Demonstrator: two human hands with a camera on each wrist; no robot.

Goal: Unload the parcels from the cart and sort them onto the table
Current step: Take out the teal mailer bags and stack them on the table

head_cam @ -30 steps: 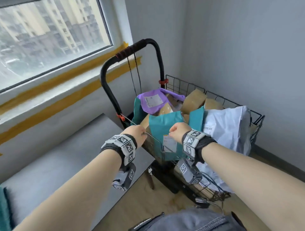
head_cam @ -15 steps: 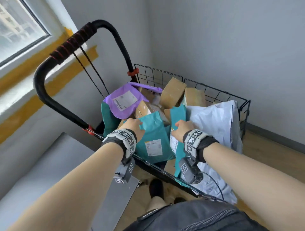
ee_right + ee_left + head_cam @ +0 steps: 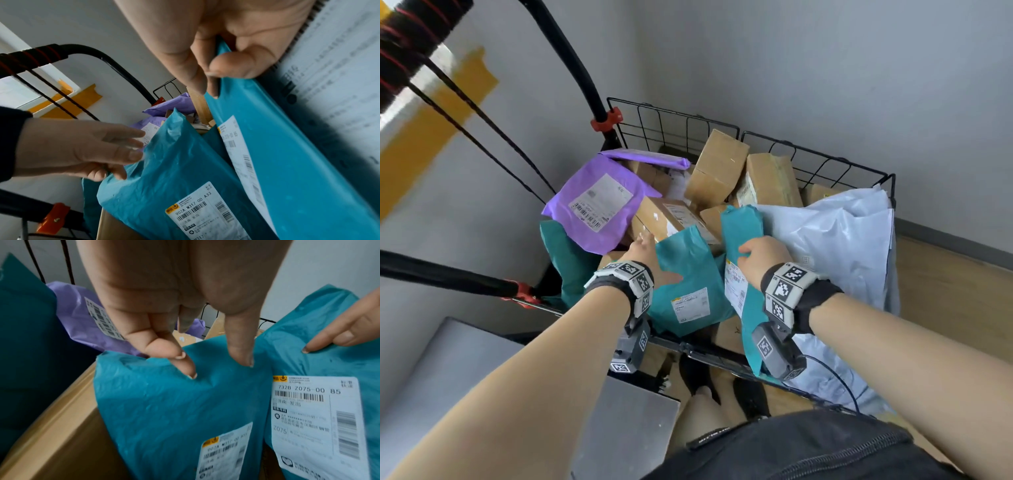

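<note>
Head view: both forearms reach over the near rail of the cart (image 3: 750,137), a black wire basket against a grey wall.
Cart load: teal, purple and white mailer bags stacked with brown cardboard boxes (image 3: 717,164); all of it sits inside the basket.
Left hand (image 3: 643,250): fingers straight and spread, reaching over the top edge of the left teal parcel (image 3: 688,274); the left wrist view shows the fingertips (image 3: 244,360) at that bag's upper edge, though whether they press it or hover just above cannot be told.
Left teal parcel: stands upright at the front of the basket, white label low on its face, leaning against a cardboard box behind it.
Right hand (image 3: 760,257): thumb and fingers pinch the upper part of the right teal parcel (image 3: 743,226); the right wrist view shows the thumb (image 3: 232,65) clamped on the bag's folded edge.
Right teal parcel: stands just beside the left one, touching it, with the white mailer (image 3: 839,246) against its other side.
Purple mailer (image 3: 599,205): lies tilted at the basket's left rear, label up.
Table (image 3: 448,377): grey surface at lower left, beside the cart's handle frame.
</note>
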